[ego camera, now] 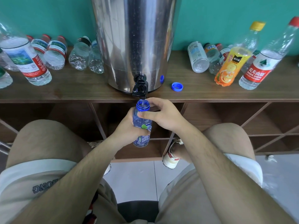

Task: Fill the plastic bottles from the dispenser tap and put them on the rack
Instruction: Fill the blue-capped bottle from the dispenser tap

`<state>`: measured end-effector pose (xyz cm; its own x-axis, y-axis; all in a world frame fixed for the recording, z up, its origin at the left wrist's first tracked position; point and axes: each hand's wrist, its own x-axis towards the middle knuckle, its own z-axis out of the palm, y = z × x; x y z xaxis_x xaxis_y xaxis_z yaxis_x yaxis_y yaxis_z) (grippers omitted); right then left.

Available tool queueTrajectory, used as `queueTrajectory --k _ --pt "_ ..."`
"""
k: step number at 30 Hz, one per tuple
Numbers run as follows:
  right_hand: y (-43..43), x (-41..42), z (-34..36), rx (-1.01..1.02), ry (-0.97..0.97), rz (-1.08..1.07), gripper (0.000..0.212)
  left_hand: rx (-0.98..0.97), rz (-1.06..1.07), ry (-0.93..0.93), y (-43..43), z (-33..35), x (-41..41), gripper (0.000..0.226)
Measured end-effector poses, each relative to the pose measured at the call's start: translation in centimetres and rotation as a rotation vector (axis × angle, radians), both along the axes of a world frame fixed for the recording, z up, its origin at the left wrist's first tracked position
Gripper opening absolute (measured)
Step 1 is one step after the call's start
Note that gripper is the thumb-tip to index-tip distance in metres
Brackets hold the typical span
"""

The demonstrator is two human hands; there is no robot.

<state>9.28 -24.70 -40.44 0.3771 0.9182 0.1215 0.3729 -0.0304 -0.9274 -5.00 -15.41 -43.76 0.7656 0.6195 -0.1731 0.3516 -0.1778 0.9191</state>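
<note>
Closest in, two bare forearms are stretched forward over a lap in beige shorts (29, 180). The blue bottle (142, 140) is held upright and uncapped directly under the black tap (140, 86), with its open mouth just below the spout, out in front of the shelf edge. It is gripped round the body by the left hand (127, 129), the fingers wrapped behind it. The right hand (163, 116) is closed on the upper part: the thumb is laid across the shoulder and the fingers are curled past the neck. What looks like a thin stream is seen at the mouth, but the fill level cannot be told.

The tap is mounted low on the steel dispenser (135, 38), which is stood on the top board (64, 92) of the wooden rack. A loose blue cap (177, 86) is seen lying open side up, just right of the dispenser's base. Further right, an orange juice bottle (231, 65) and a red-labelled water bottle (258, 68) are stood upright, with clear bottles laid on their sides behind them. More clear bottles (79, 55) are laid down on the left of the board. Open compartments (48, 118) are seen below.
</note>
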Motion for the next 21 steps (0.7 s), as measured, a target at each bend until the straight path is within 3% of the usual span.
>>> queueTrajectory --k 21 --pt "0.10 0.52 -0.22 -0.022 -0.022 0.019 0.027 0.003 0.001 0.004 -0.05 -0.38 0.30 0.092"
